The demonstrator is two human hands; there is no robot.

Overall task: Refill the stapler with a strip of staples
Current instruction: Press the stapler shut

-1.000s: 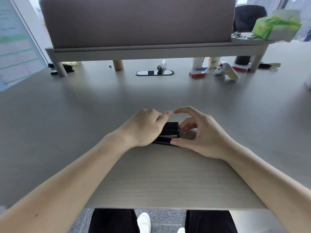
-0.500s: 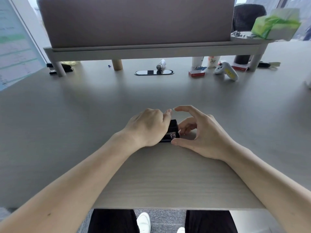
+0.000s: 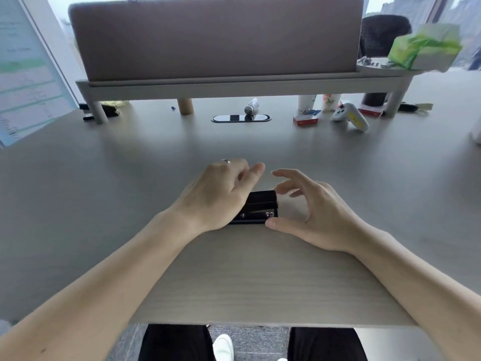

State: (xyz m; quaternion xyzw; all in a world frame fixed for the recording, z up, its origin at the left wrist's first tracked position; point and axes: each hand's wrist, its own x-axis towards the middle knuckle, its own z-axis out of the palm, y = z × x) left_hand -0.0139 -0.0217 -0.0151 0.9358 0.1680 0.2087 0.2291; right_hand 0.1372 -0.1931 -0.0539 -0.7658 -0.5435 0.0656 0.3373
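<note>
A small black stapler (image 3: 261,207) lies on the grey desk (image 3: 130,178) between my hands, its top down and a bit of metal showing at its right end. My left hand (image 3: 216,196) covers its left part, with the fingers lifted and loosely apart above it. My right hand (image 3: 320,212) is open just right of the stapler, thumb tip at its near right corner and fingers spread in the air. A red staple box (image 3: 305,120) sits far back on the desk. I see no loose staple strip.
A raised shelf (image 3: 234,86) with a grey panel spans the back. Under and beside it are a white controller (image 3: 351,117), a small tube (image 3: 251,106), a cable port (image 3: 240,118), cups and a green pack (image 3: 424,49). A printed sheet (image 3: 23,82) stands at left.
My left hand, which was closed down over the stapler, has lifted its fingers off it. The right hand's fingers have spread wider. The stapler now lies flat with its top down.
</note>
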